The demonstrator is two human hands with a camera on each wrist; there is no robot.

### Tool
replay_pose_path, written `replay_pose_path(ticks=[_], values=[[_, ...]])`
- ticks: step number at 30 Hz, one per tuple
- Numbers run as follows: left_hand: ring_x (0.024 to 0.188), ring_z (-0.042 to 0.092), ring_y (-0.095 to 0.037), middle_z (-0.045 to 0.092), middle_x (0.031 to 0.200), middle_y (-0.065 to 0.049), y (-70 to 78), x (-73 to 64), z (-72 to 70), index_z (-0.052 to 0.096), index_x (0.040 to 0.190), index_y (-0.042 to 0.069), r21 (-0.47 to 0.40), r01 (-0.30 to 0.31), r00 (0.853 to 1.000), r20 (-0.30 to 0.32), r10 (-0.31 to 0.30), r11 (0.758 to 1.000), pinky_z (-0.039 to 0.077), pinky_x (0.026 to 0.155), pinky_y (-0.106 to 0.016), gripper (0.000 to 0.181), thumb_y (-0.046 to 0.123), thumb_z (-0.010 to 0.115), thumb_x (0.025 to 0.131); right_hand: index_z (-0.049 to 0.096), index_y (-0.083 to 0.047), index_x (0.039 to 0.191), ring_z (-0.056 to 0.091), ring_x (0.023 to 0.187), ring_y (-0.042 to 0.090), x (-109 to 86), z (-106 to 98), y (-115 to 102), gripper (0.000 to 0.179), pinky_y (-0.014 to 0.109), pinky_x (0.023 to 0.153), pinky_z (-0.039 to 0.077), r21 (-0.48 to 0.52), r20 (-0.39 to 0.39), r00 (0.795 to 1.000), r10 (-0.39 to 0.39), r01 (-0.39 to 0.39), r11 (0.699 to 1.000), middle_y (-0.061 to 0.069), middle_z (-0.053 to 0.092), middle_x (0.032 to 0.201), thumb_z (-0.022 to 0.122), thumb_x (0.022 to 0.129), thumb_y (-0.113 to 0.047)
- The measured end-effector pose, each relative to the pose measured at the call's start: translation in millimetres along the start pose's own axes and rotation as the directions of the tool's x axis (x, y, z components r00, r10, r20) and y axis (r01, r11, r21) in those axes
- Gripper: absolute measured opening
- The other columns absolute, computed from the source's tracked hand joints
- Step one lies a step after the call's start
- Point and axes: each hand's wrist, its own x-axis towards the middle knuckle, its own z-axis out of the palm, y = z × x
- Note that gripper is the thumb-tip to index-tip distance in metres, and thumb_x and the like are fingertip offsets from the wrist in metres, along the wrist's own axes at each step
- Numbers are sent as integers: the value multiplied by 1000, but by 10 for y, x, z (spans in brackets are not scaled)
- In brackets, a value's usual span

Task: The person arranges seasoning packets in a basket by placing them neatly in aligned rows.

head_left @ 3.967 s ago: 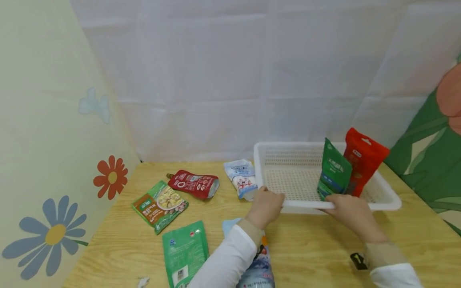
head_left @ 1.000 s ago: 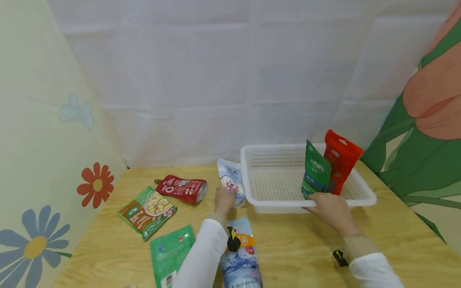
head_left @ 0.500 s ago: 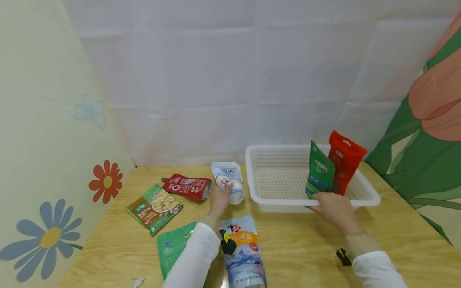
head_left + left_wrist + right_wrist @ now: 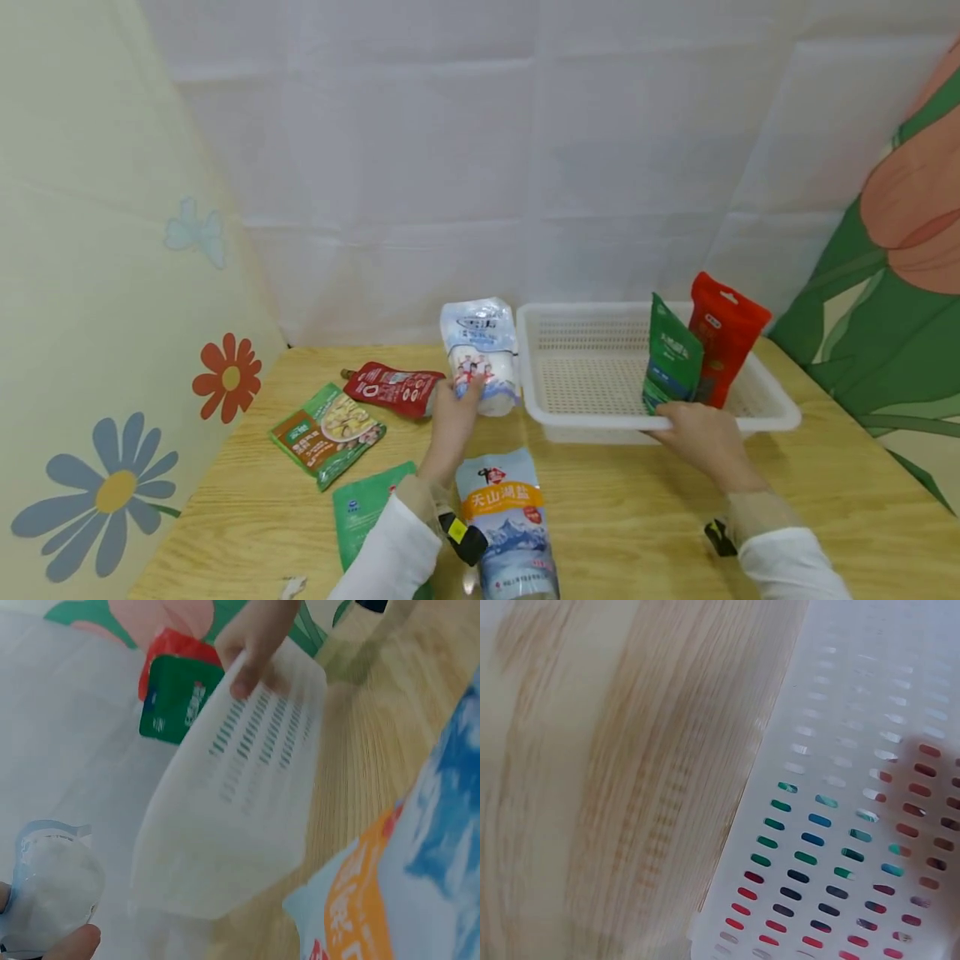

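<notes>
My left hand (image 4: 454, 415) grips a light blue and white salt pouch (image 4: 480, 354) by its lower part, upright just left of the white basket. The left wrist view shows the pouch (image 4: 58, 881) between a thumb and a finger at the lower left. My right hand (image 4: 705, 440) holds the front rim of the white plastic basket (image 4: 592, 427), thumb over the outside as the left wrist view shows. Inside the basket, towards its right end, stand a green pouch (image 4: 672, 354) and a red bag (image 4: 726, 337). The right wrist view shows the basket's slotted wall (image 4: 832, 825).
Left on the table lie a dark red spouted pouch (image 4: 393, 388), a green-brown food packet (image 4: 327, 435) and a green bag (image 4: 367, 508) partly under my left sleeve. A blue salt bag (image 4: 508, 525) lies at front centre. A white cloth (image 4: 390, 167) hangs behind.
The left hand has left the basket rim and taken hold of the light blue salt pouch, raising it upright from the table. The right hand stays on the rim.
</notes>
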Motion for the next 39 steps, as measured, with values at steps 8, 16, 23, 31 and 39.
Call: replay_pose_path(ticks=[8,16,23,31,39], values=[[81,62,-12,63,108,-23,76,-315,60,46,117,-5,-119,1,987,157,17,993,55,74,-28,37,25,56,96,60,-17,68,46,48,13,-23,2,13,22,34,43,38,-3,-41,999,-2,2,1000,-4,50,55,73,78,-31],[91,66,-16,65,113,-20,136,-502,104,45,119,-1,-161,37,967,256,6,986,56,81,-32,39,29,56,96,63,-17,72,46,49,12,-25,25,11,28,30,43,37,26,-80,997,-17,19,999,-4,56,57,75,74,-42],[97,68,-21,63,116,-21,166,-564,138,44,120,-2,-234,102,951,309,-26,967,56,86,-34,39,25,56,96,69,-14,83,51,54,13,-18,10,4,43,31,49,40,65,-67,998,-2,7,998,-2,66,67,73,71,-55],[100,67,-20,63,118,-17,167,-607,139,43,123,1,-225,142,939,339,-59,964,55,89,-34,42,30,56,95,70,-14,85,49,55,12,-13,13,-9,42,30,49,40,78,-45,999,10,-7,997,-3,65,67,72,73,-54],[98,67,-16,63,118,-22,146,-649,170,42,120,-1,-277,159,931,360,-51,947,54,92,-37,39,26,55,96,70,-10,93,48,58,11,-17,-46,-28,46,29,56,41,123,23,999,34,-36,992,1,70,77,70,77,-53]])
